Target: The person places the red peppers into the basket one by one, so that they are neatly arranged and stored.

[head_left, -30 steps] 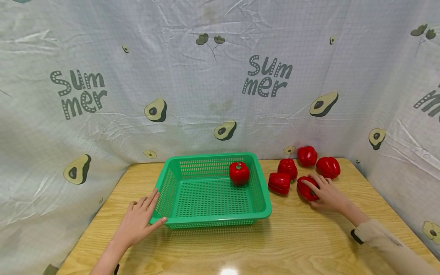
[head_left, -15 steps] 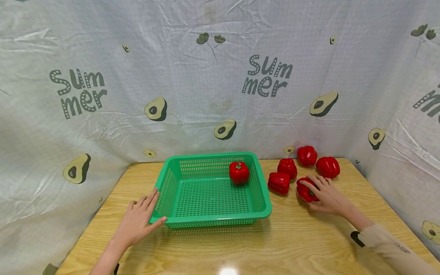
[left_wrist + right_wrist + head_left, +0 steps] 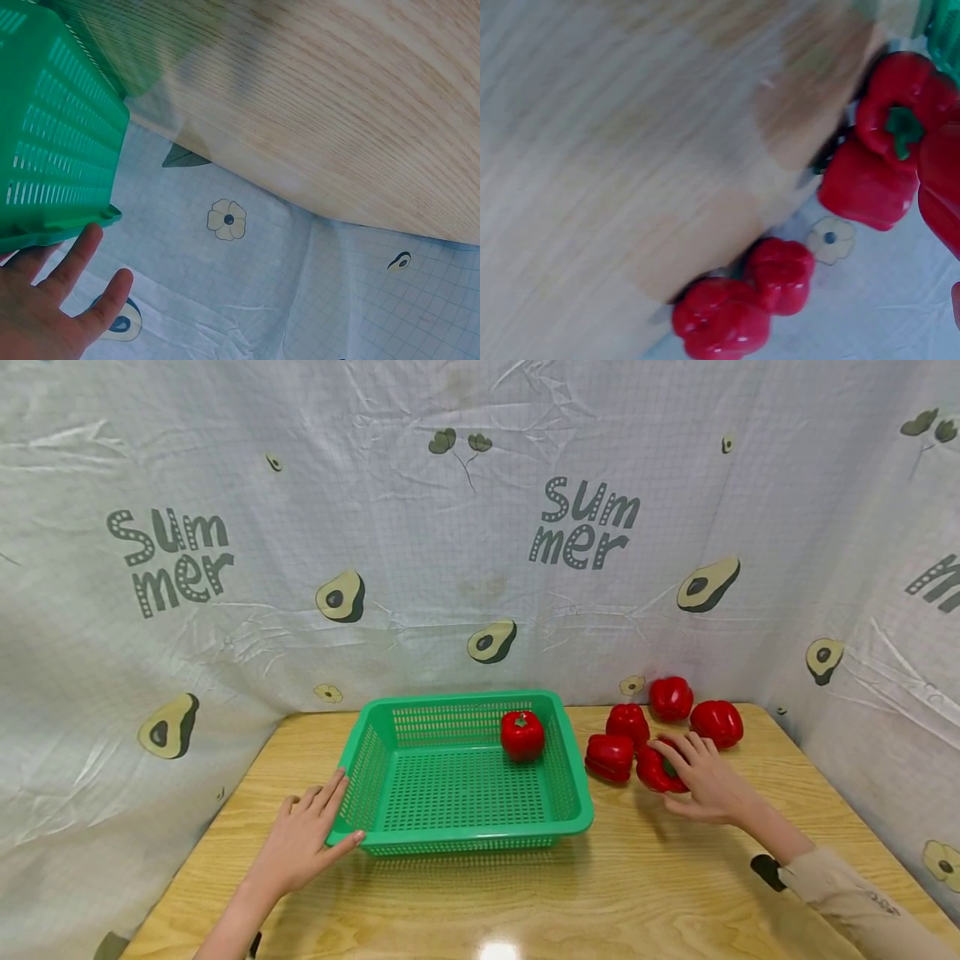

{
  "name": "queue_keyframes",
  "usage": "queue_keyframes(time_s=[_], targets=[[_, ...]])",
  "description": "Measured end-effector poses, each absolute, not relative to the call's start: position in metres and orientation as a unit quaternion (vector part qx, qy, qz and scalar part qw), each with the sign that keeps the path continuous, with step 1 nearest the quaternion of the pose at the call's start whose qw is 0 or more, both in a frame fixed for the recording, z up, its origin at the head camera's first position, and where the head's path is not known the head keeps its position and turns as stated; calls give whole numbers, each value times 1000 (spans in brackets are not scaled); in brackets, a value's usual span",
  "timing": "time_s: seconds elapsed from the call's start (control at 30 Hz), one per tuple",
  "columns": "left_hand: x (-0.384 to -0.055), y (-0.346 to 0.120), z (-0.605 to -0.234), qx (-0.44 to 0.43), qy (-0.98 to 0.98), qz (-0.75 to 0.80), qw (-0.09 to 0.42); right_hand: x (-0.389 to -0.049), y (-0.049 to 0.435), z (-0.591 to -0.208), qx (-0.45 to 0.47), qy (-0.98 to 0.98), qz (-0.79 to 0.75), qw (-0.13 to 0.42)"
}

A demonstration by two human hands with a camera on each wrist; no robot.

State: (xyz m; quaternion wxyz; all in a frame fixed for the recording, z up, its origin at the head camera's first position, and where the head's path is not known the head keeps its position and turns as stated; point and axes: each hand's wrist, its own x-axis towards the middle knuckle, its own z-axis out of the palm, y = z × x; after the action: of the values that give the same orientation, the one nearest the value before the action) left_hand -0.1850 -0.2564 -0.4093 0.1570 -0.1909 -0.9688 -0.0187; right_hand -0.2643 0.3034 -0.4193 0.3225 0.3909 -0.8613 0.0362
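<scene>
My right hand [image 3: 708, 783] grips a red bell pepper [image 3: 653, 768], its thumb on the near side and its fingers over the top. In the right wrist view that pepper [image 3: 941, 187] is cut off at the right edge. My left hand [image 3: 300, 843] touches the front left corner of a green plastic basket [image 3: 465, 838], fingers extended. The left wrist view shows its spread fingers against the basket's rim [image 3: 71, 227]. One red bell pepper [image 3: 522, 737] stands inside the basket, at its back right.
Right of the basket, several other red bell peppers lie on the wooden table [image 3: 480, 902]: one nearest the basket [image 3: 609, 757], one behind it [image 3: 627, 724], and two at the far right, including this pepper [image 3: 717, 723]. A printed cloth [image 3: 420, 552] hangs behind and at both sides.
The pepper in my right hand has shifted slightly left and back and appears raised and turned, its green stem partly under the fingers. The left hand and basket have not moved.
</scene>
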Motion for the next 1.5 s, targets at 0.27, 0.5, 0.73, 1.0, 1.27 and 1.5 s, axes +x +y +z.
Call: queue_keyframes(time_s=[0.27, 0.5, 0.73, 1.0, 1.27, 1.5], targets=[[-185, -256, -409, -196, -965, -19, 170, -263, 289, -405, 402, -854, 44, 327], [-185, -257, -409, -197, -964, -18, 175, -261, 276, -393, 411, -848, 46, 332], [-186, -257, -410, -197, -965, -14, 174, -261, 258, -379, 425, -840, 54, 333], [-186, -256, -408, -193, -969, -16, 156, -266, 241, -372, 442, -829, 67, 336], [-184, -256, -406, -196, -966, -13, 167, -274, 223, -367, 466, -812, 75, 343], [-183, -255, -405, -196, -967, -13, 164, -277, 206, -360, 483, -797, 64, 356]])
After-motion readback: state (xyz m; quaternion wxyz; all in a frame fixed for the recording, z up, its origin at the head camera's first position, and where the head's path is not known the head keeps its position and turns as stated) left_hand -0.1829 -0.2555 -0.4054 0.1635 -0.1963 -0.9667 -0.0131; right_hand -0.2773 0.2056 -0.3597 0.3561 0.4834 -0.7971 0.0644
